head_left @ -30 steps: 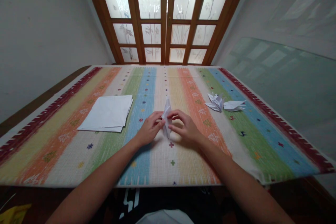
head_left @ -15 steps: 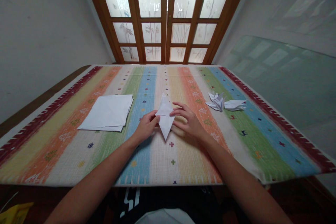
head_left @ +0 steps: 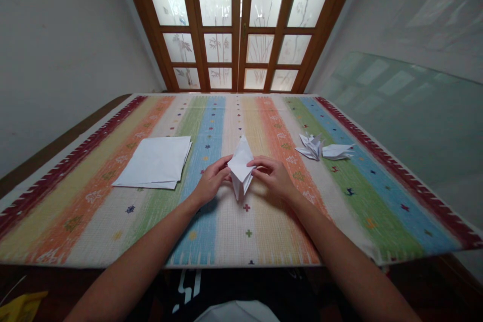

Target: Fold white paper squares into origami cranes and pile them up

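A partly folded white paper piece (head_left: pixel 241 167) stands between my hands at the middle of the striped tablecloth (head_left: pixel 339 201). My left hand (head_left: pixel 209 183) pinches its left edge. My right hand (head_left: pixel 275 177) pinches its right side, fingers curled round a flap. The paper's lower tip points toward me, just above the cloth.
A stack of white paper sheets (head_left: pixel 156 162) lies to the left. Two finished folded paper figures (head_left: pixel 320 148) lie to the right. A wooden glazed door (head_left: pixel 239 25) stands behind the table. A glass pane (head_left: pixel 415 110) leans along the right wall.
The paper was a narrow upright fold, then spread flat into a kite shape; now one flap is lifted and folded over. Both hands stayed in place around it.
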A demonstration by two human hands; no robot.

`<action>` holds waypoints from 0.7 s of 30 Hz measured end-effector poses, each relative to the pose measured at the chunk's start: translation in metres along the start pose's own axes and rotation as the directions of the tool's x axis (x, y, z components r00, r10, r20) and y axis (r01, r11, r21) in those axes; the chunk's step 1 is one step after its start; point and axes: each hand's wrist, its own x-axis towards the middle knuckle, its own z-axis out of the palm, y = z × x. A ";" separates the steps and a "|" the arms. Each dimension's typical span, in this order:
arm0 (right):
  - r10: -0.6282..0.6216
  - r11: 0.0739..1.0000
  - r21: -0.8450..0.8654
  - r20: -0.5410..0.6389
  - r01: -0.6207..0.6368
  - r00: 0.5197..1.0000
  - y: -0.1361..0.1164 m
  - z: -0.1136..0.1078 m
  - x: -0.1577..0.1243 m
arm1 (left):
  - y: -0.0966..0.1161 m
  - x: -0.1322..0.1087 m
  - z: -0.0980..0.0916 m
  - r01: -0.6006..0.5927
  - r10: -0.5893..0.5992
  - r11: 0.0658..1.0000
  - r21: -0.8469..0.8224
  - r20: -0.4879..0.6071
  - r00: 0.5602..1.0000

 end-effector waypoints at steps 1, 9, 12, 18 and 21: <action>-0.003 1.000 0.000 0.005 0.003 1.000 0.000 0.000 0.000 | 0.001 0.000 0.000 -0.002 0.002 1.000 0.004 0.007 1.000; -0.060 0.997 -0.034 0.081 0.063 0.995 -0.001 -0.002 -0.002 | 0.001 0.001 -0.002 -0.023 0.027 0.995 0.100 -0.048 0.998; -0.053 0.997 -0.051 0.082 0.057 0.995 -0.002 -0.001 -0.002 | 0.000 0.001 -0.002 -0.027 0.036 0.991 0.131 -0.062 0.997; -0.010 0.999 -0.047 0.014 0.011 1.000 -0.003 0.002 0.000 | 0.002 0.002 0.001 -0.056 0.067 0.985 0.163 -0.060 0.996; 0.032 0.999 -0.022 -0.029 -0.033 0.999 -0.002 0.005 0.000 | 0.004 0.002 0.003 -0.052 0.066 0.984 0.168 -0.078 0.995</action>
